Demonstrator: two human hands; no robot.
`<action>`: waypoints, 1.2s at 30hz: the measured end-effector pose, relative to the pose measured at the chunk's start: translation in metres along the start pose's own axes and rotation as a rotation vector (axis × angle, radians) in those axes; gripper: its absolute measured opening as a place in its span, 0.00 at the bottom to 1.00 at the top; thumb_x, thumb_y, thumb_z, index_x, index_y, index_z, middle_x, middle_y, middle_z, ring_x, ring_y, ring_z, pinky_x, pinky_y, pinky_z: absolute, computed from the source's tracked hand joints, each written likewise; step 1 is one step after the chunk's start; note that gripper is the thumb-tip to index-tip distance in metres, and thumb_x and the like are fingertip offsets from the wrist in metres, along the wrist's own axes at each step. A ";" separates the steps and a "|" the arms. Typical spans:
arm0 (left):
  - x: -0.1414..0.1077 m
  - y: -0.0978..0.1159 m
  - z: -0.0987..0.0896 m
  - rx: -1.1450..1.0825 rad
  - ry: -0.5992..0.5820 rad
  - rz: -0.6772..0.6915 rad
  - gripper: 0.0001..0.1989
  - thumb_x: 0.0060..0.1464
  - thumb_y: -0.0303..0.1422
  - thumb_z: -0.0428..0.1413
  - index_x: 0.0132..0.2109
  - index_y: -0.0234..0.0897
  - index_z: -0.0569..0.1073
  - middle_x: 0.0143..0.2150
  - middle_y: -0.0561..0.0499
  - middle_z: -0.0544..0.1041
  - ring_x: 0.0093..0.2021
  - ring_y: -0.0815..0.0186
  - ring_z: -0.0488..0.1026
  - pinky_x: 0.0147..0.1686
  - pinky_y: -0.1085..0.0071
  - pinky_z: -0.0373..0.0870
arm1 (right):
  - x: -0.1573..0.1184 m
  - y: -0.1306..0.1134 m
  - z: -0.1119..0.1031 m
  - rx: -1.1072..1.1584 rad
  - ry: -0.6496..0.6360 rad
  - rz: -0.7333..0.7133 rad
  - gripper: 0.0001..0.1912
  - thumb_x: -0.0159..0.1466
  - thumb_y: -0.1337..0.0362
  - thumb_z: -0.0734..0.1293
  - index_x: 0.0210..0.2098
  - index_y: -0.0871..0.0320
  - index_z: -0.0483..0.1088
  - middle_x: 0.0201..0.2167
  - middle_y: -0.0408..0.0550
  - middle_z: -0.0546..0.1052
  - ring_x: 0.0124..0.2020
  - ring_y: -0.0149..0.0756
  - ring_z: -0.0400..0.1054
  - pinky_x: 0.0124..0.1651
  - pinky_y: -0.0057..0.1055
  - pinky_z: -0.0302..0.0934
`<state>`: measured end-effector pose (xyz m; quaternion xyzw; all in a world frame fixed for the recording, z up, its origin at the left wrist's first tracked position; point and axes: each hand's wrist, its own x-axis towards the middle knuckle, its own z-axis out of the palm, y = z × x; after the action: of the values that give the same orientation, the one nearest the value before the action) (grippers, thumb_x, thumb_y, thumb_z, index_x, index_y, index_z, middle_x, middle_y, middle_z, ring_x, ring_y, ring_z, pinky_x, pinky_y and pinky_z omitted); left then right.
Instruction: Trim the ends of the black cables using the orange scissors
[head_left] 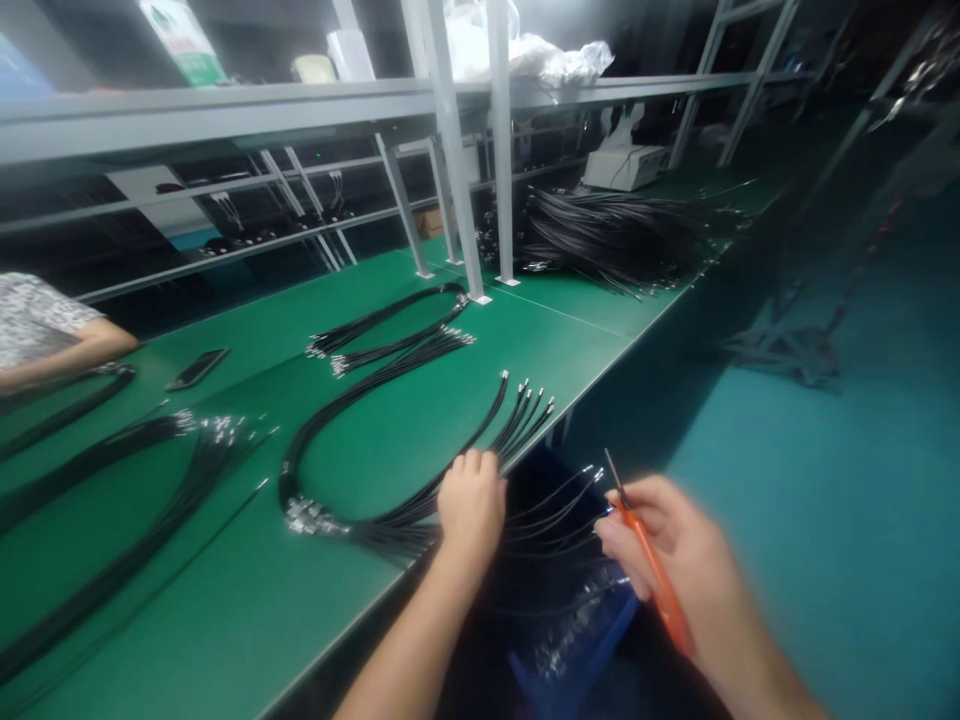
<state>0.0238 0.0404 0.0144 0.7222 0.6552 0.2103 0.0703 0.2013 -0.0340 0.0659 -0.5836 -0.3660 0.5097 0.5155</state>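
Note:
A bundle of thin black cables (322,415) curves across the green tabletop, with a cluster of pale tags or connectors (311,517) at its bend. My left hand (474,500) is closed over the near branch of this bundle at the table's edge. Beyond it, several cable ends with silvery tips (529,405) fan out on the table, while others (555,515) hang past the edge towards my right hand (675,550). That hand grips an orange-handled tool (652,570) with a thin metal tip pointing up. Whether its fingertips also pinch a cable end is unclear.
More cable bundles lie on the green table (247,600), with a large black pile (607,235) farther back. A phone (198,369) rests near another person's arm (82,345). Grey posts (459,180) carry a shelf. Below the edge is a blue bag (600,650).

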 end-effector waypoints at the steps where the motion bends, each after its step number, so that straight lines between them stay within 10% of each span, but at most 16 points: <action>1: 0.001 -0.002 0.001 0.016 -0.003 -0.003 0.05 0.52 0.24 0.53 0.34 0.39 0.71 0.36 0.47 0.71 0.41 0.57 0.67 0.41 0.63 0.62 | 0.001 0.000 0.001 0.005 -0.004 0.002 0.16 0.52 0.55 0.72 0.30 0.56 0.65 0.17 0.38 0.68 0.15 0.24 0.54 0.16 0.22 0.49; 9: 0.006 0.024 -0.017 -0.106 -0.061 0.007 0.06 0.50 0.23 0.52 0.34 0.39 0.68 0.30 0.51 0.72 0.32 0.61 0.71 0.33 0.68 0.64 | 0.014 0.006 -0.006 0.183 -0.007 -0.031 0.16 0.55 0.61 0.72 0.37 0.56 0.63 0.19 0.36 0.69 0.15 0.23 0.57 0.18 0.21 0.50; 14: -0.006 0.060 -0.040 -0.563 -0.164 0.214 0.03 0.56 0.30 0.52 0.39 0.40 0.69 0.35 0.54 0.74 0.35 0.68 0.72 0.35 0.74 0.65 | 0.018 0.015 0.003 0.355 -0.031 -0.040 0.13 0.57 0.64 0.70 0.37 0.55 0.62 0.18 0.33 0.68 0.13 0.23 0.58 0.16 0.20 0.50; 20: -0.029 0.063 -0.037 -0.906 -0.218 0.060 0.07 0.55 0.34 0.55 0.31 0.36 0.72 0.28 0.53 0.71 0.29 0.68 0.69 0.30 0.73 0.63 | 0.012 0.007 0.009 0.543 0.039 -0.126 0.16 0.55 0.68 0.71 0.39 0.54 0.63 0.30 0.38 0.74 0.15 0.20 0.60 0.17 0.19 0.53; 36: -0.044 0.067 -0.032 -0.717 -0.077 0.059 0.07 0.54 0.33 0.56 0.30 0.37 0.75 0.27 0.52 0.74 0.28 0.66 0.70 0.29 0.73 0.64 | 0.012 0.003 0.015 0.664 -0.023 -0.054 0.12 0.53 0.73 0.70 0.35 0.57 0.65 0.25 0.38 0.73 0.21 0.25 0.66 0.29 0.24 0.62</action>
<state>0.0700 -0.0173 0.0587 0.6775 0.5155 0.4014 0.3377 0.1893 -0.0201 0.0615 -0.3679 -0.2009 0.5940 0.6867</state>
